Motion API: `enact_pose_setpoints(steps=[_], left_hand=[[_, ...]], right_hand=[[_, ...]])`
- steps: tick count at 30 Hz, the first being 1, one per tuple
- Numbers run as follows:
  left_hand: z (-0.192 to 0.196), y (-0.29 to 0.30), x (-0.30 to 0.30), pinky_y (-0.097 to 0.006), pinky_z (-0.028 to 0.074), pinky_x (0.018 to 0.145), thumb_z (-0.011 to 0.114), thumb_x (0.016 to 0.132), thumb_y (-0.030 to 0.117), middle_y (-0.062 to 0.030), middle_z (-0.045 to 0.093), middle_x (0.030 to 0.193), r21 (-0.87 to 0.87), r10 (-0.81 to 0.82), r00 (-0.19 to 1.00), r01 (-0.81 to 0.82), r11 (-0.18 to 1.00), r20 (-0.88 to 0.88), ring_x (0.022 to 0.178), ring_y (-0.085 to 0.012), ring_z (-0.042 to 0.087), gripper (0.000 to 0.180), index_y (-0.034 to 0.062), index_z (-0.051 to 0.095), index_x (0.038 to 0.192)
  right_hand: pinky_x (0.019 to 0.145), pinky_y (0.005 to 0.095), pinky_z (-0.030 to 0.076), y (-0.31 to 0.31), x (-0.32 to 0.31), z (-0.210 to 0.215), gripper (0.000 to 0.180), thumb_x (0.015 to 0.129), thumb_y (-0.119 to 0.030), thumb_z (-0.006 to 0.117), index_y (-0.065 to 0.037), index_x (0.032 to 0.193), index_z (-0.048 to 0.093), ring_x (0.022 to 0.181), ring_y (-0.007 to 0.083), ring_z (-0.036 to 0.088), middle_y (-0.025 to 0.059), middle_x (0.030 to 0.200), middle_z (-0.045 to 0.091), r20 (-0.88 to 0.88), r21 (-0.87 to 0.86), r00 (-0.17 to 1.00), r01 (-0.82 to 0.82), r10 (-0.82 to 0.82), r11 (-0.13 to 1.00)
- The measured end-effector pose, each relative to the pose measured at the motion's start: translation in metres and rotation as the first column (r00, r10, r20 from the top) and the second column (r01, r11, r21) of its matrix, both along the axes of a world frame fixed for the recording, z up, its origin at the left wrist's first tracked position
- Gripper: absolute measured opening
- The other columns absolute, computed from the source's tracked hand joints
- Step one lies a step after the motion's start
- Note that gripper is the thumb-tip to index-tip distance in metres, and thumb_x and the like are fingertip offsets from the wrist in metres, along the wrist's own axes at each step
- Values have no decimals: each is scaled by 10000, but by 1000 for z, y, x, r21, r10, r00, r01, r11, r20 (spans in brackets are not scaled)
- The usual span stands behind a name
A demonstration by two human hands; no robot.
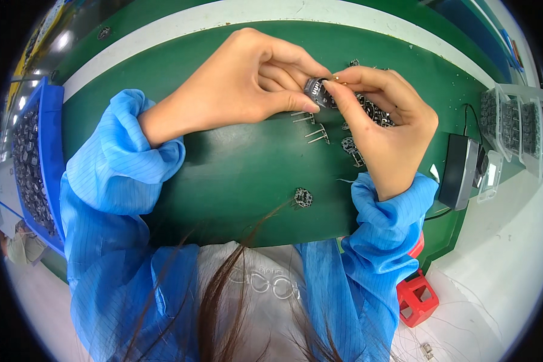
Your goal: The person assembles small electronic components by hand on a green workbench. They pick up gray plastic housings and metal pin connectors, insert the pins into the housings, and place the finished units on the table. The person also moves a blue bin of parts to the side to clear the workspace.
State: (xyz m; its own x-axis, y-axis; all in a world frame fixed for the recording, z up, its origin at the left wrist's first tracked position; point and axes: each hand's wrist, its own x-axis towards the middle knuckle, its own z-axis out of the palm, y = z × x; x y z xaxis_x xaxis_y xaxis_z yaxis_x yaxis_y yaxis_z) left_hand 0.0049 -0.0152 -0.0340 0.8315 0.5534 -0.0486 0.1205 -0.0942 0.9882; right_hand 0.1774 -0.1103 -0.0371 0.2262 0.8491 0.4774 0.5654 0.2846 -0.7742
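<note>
My left hand (247, 81) pinches a small black rounded plastic housing (315, 90) with pale markings between thumb and fingers. At the housing's right side, the thumb and forefinger of my right hand (386, 108) are pressed together. A thin gold-coloured bit (338, 78) shows at their tips; the rest of what they hold is hidden. Below the housing lie metal pin pieces (317, 134) with parallel prongs. Small round circuit boards (374, 111) are heaped behind and under my right hand. One round board with pins (303, 197) lies alone nearer to me.
On the left, a blue bin (54, 163) holds many dark parts. To the right stand a black box-shaped device (458, 172) with a cable and clear plastic trays (513, 123) of small parts. A red stool (417, 300) is on the floor below the green table (235, 175).
</note>
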Motion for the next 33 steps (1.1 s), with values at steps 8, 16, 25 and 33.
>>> enact_pose_setpoints(steps=[8,16,25,33], left_hand=[[-3,-8,0,-247,555,756,717,787,-59,-121,697,897,2,74,997,-74,997,-34,844,-155,693,327,-47,643,1106],[-15,1,2,-219,531,693,705,813,78,-107,707,856,-196,79,995,-65,978,62,763,-117,682,254,-35,680,1039],[-6,6,-1,-214,521,790,647,766,-36,-77,695,927,-65,41,998,-39,997,42,825,-87,662,243,-27,661,1009],[4,3,0,-206,515,761,668,805,0,-50,680,887,65,83,996,-84,994,17,796,-71,645,184,-12,666,989]], right_hand=[[545,313,493,-2,-10,-1,169,707,32,736,-61,830,668,632,239,625,69,757,629,300,126,950,47,-83,991],[618,309,506,2,-7,-5,250,730,45,699,-58,955,662,726,257,639,93,841,629,294,109,956,-51,17,993],[865,306,539,-4,-14,-5,255,869,58,594,46,1123,617,961,179,674,153,999,691,-473,-285,877,-243,84,927],[818,281,552,2,-13,-5,202,870,50,614,60,1070,641,899,189,696,134,946,708,-462,-231,884,-198,71,953]])
